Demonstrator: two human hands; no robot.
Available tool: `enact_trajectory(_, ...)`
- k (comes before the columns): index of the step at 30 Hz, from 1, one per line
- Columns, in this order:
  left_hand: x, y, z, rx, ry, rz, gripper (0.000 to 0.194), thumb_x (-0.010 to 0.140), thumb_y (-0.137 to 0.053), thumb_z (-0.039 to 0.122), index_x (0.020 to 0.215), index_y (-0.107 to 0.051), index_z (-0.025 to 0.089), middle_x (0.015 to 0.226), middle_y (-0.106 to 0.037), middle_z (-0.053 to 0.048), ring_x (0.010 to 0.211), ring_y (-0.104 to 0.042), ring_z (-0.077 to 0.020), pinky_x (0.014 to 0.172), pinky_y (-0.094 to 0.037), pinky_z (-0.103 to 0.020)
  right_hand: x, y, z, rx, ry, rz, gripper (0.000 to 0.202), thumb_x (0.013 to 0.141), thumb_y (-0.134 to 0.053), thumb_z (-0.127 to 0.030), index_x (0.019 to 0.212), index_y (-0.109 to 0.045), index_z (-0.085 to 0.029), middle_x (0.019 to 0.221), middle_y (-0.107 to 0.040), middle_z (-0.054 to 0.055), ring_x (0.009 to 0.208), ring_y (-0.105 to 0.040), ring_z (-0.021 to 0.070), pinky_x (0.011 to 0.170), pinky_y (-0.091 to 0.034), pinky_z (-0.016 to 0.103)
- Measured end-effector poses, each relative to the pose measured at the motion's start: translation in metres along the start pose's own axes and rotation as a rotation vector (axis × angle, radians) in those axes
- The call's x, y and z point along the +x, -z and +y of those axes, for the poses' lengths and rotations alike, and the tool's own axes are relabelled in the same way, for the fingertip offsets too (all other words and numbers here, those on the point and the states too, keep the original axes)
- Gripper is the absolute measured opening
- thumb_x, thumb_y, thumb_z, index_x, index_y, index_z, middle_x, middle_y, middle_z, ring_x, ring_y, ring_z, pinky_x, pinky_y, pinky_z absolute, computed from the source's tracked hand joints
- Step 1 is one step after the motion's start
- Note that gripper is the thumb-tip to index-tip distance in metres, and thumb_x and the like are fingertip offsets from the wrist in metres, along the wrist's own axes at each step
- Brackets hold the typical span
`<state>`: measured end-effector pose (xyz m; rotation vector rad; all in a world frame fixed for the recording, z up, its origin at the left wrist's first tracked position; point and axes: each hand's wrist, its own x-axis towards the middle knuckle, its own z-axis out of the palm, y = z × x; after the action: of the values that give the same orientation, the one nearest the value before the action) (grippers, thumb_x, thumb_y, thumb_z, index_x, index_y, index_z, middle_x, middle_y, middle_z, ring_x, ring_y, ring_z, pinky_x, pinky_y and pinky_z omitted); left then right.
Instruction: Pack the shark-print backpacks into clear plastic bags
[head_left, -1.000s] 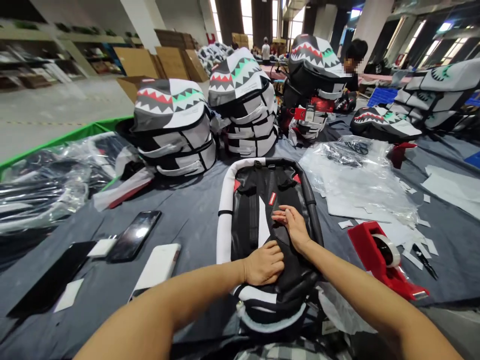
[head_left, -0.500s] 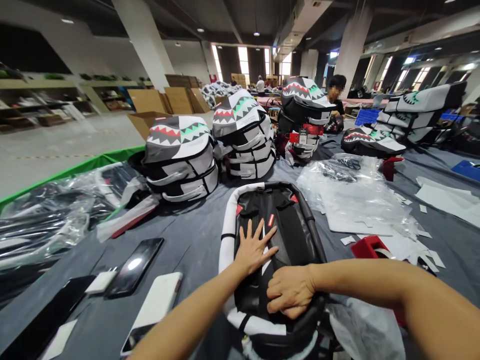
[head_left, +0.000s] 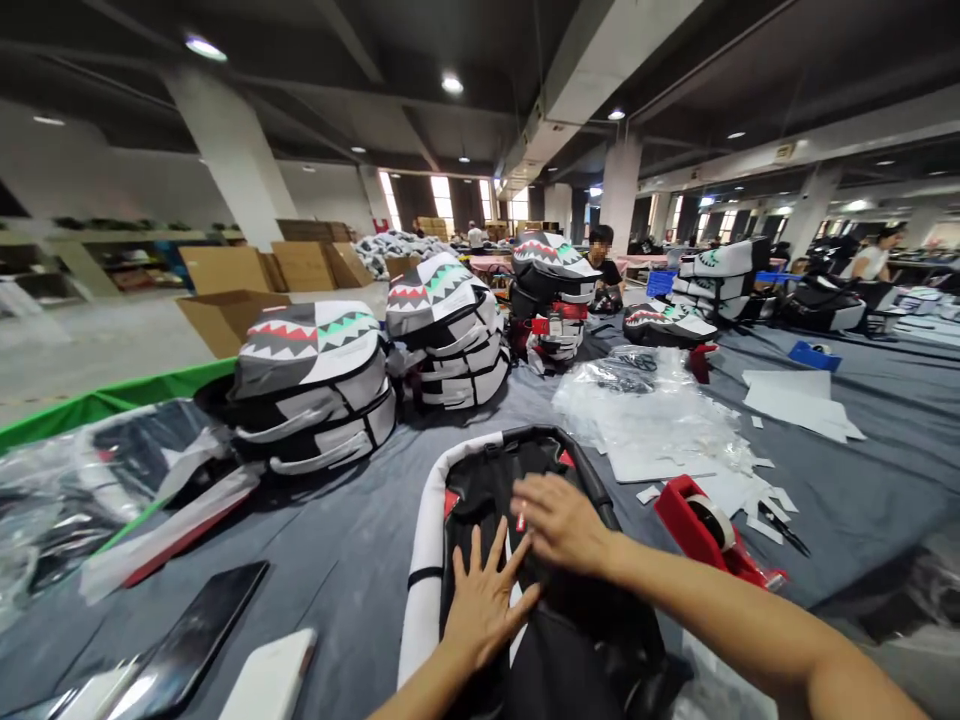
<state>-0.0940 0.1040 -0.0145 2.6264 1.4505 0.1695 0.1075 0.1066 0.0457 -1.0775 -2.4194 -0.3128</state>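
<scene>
- The left hand (head_left: 484, 595) lies palm down on the black panel of the backpack (head_left: 570, 625), its back facing the camera, at the bottom centre of the frame.
- Its fingers are spread wide and fairly straight, tips toward the top of the frame, with the thumb angled out to the upper right; it grips nothing.
- The left forearm comes in from the bottom edge and slants up to the right, the wrist almost in line with it.
- The right hand (head_left: 559, 525) is just above and to the right of the left one, over the red label (head_left: 520, 517), which it partly covers.
- Its fingers are stretched toward the left of the frame, close together and slightly bent, and blurred; whether they touch the panel cannot be told.
- The right forearm enters at the lower right corner and runs up and left across the bag's dark edge, its elbow bent.
- The backpack lies on the worktop (head_left: 352, 590), straps side up, its lower end cut off by the bottom edge.
- Right of the bag sits a red tape dispenser (head_left: 679, 500), near the right forearm.
</scene>
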Motion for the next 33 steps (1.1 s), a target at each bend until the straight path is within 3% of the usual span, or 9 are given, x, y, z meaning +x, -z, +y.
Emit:
enact_trajectory(2, 0.000, 0.017, 0.003, -0.017, 0.009, -0.103, 0.068, 0.093, -0.042, 0.068, 0.155, -0.025, 0.044, 0.169, -0.018, -0.005, 0.152, -0.013, -0.0504, 0.113, -0.019, -0.075, 0.010, -0.001, 0.025, -0.042, -0.348, -0.059, 0.048, 0.099, -0.048, -0.028, 0.145, -0.052, -0.018, 0.157, -0.046, 0.014, 0.147, -0.037, 0.0280, 0.119, -0.033, 0.050)
enact_trajectory(5, 0.016, 0.057, 0.005, 0.022, -0.027, -0.191, 0.068, 0.091, -0.044, 0.071, 0.152, -0.034, 0.044, 0.159, -0.043, -0.010, 0.140, -0.041, -0.0515, 0.110, -0.020, -0.078, 0.006, -0.020, 0.044, -0.050, -0.505, -0.283, 0.051, 0.100, -0.051, -0.030, 0.148, -0.050, -0.015, 0.159, -0.042, 0.014, 0.148, -0.037, 0.0304, 0.122, -0.031, 0.051)
enact_trajectory(7, 0.035, 0.081, 0.009, 0.081, -0.054, -0.119, 0.066, 0.094, -0.040, 0.068, 0.151, -0.043, 0.036, 0.134, -0.067, -0.016, 0.122, -0.060, -0.0463, 0.110, -0.021, -0.075, 0.000, -0.034, 0.044, -0.051, -0.493, -0.360, 0.053, 0.100, -0.052, -0.034, 0.150, -0.049, -0.015, 0.160, -0.039, 0.014, 0.148, -0.037, 0.0310, 0.123, -0.029, 0.051)
enact_trajectory(10, 0.068, 0.093, 0.016, 0.153, -0.060, 0.117, 0.066, 0.098, -0.037, 0.062, 0.153, -0.043, 0.026, 0.121, -0.072, -0.020, 0.121, -0.061, -0.0419, 0.112, -0.023, -0.068, 0.002, -0.040, 0.044, -0.032, -0.506, -0.385, 0.051, 0.098, -0.055, -0.033, 0.147, -0.053, -0.018, 0.159, -0.042, 0.014, 0.145, -0.042, 0.0306, 0.120, -0.034, 0.049)
enact_trajectory(15, 0.104, 0.042, 0.014, 0.097, 0.135, 0.091, 0.065, 0.095, -0.048, 0.060, 0.155, -0.031, 0.040, 0.169, -0.020, -0.009, 0.152, -0.014, -0.0493, 0.115, -0.020, -0.071, 0.050, -0.012, 0.108, -0.036, -0.650, -0.380, 0.030, 0.101, -0.049, -0.034, 0.114, -0.073, -0.024, 0.112, -0.077, 0.011, 0.101, -0.073, 0.0258, 0.085, -0.053, 0.035)
enact_trajectory(20, 0.104, -0.006, -0.005, 0.023, 0.152, 0.109, 0.067, 0.093, -0.052, 0.056, 0.154, -0.029, 0.043, 0.171, -0.013, -0.003, 0.154, -0.001, -0.0463, 0.117, -0.015, -0.071, 0.066, 0.002, 0.233, -0.111, -0.895, -0.276, 0.024, 0.100, -0.051, -0.023, 0.115, -0.070, -0.022, 0.112, -0.075, 0.009, 0.105, -0.069, 0.0221, 0.078, -0.046, 0.026)
enact_trajectory(24, 0.106, -0.031, -0.023, 0.043, 0.124, 0.177, 0.073, 0.088, -0.059, 0.055, 0.153, -0.028, 0.047, 0.170, -0.013, 0.001, 0.155, -0.001, -0.0454, 0.117, -0.015, -0.073, 0.038, -0.024, 0.303, -0.159, -1.092, -0.251, 0.024, 0.097, -0.054, -0.022, 0.115, -0.070, -0.016, 0.111, -0.072, 0.015, 0.103, -0.067, 0.0230, 0.075, -0.042, 0.026)
enact_trajectory(29, 0.103, -0.035, -0.028, 0.049, 0.098, 0.186, 0.080, 0.085, -0.063, 0.056, 0.155, -0.026, 0.046, 0.171, -0.010, 0.001, 0.155, 0.001, -0.0464, 0.116, -0.017, -0.074, 0.013, -0.067, 0.341, -0.155, -1.179, -0.216, 0.023, 0.097, -0.056, -0.029, 0.113, -0.070, -0.020, 0.116, -0.069, 0.015, 0.106, -0.063, 0.0253, 0.080, -0.040, 0.031)
enact_trajectory(33, 0.101, -0.018, -0.020, 0.047, 0.121, 0.141, 0.075, 0.087, -0.061, 0.054, 0.154, -0.027, 0.047, 0.171, -0.010, 0.000, 0.155, -0.003, -0.0453, 0.116, -0.021, -0.072, 0.014, -0.071, 0.361, -0.113, -1.223, -0.231, 0.023, 0.100, -0.053, -0.029, 0.106, -0.073, -0.022, 0.105, -0.073, 0.012, 0.099, -0.067, 0.0240, 0.074, -0.042, 0.031)
